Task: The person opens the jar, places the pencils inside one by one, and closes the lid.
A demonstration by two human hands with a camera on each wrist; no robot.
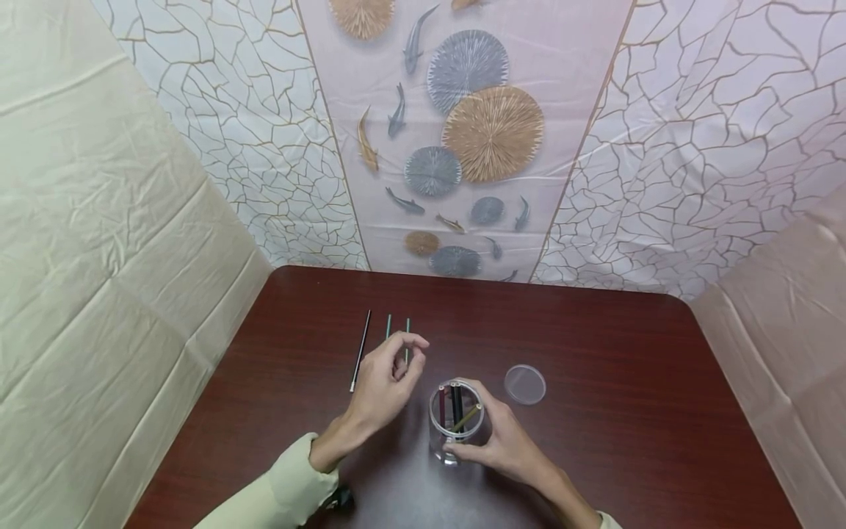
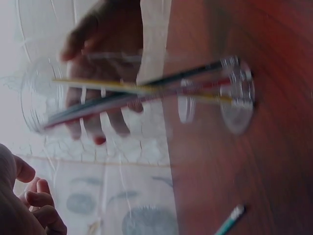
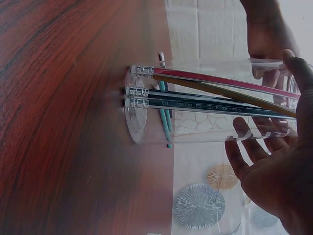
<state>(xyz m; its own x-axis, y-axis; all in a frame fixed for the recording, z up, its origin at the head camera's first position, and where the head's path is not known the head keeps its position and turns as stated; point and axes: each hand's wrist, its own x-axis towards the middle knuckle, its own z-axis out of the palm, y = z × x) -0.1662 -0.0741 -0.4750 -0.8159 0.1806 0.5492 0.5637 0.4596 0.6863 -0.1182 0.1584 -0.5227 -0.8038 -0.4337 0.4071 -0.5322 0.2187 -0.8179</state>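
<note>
My right hand [image 1: 507, 441] grips a clear cylindrical jar [image 1: 436, 443] around its side, thumb toward me. Inside the jar lean a red pencil [image 3: 210, 81], a yellow pencil [image 3: 230, 95] and two black pencils [image 3: 195, 106], eraser ends down at the base. To the jar's left, my left hand [image 1: 383, 378] hovers above the table with loosely bent fingers and nothing between them. Partly behind that hand lie two teal pencils [image 1: 407, 325], and a black pencil [image 1: 360, 351] lies left of them.
A round clear lid [image 1: 525, 384] lies on the dark red-brown table [image 1: 615, 411], right of the jar. Patterned cloth [image 1: 264, 147] hangs behind the far edge, with plain cloth walls on both sides. A small dark object [image 1: 340, 498] shows by the left sleeve.
</note>
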